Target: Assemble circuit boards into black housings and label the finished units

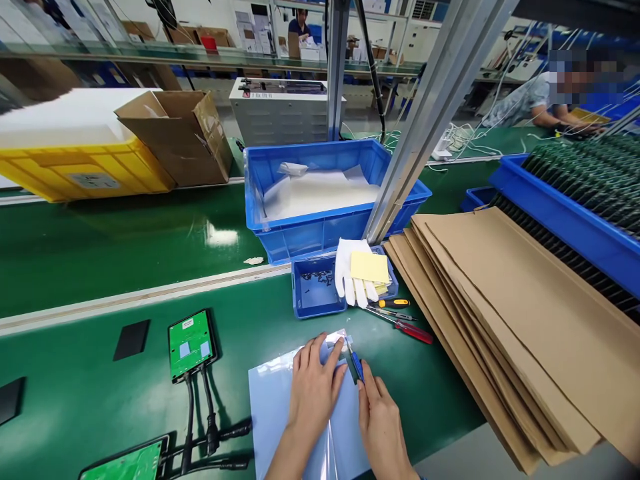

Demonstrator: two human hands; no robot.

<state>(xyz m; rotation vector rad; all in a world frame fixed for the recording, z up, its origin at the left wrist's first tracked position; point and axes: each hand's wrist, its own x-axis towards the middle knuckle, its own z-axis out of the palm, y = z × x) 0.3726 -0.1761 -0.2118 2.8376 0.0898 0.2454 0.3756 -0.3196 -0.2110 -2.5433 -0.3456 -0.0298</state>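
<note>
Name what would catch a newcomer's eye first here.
Probably the big blue bin at center, holding white sheets. Next, the fan of brown cardboard on the right, then the hands working over a pale blue sheet at the bottom.

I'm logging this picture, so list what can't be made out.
Head view:
Blue sheet: partly under left hand, near end cut off by bottom edge.
Lower circuit board: cut off by bottom edge.
Black bits in the small tray: too small to identify.
Yellow crate label: too small to read.
</note>
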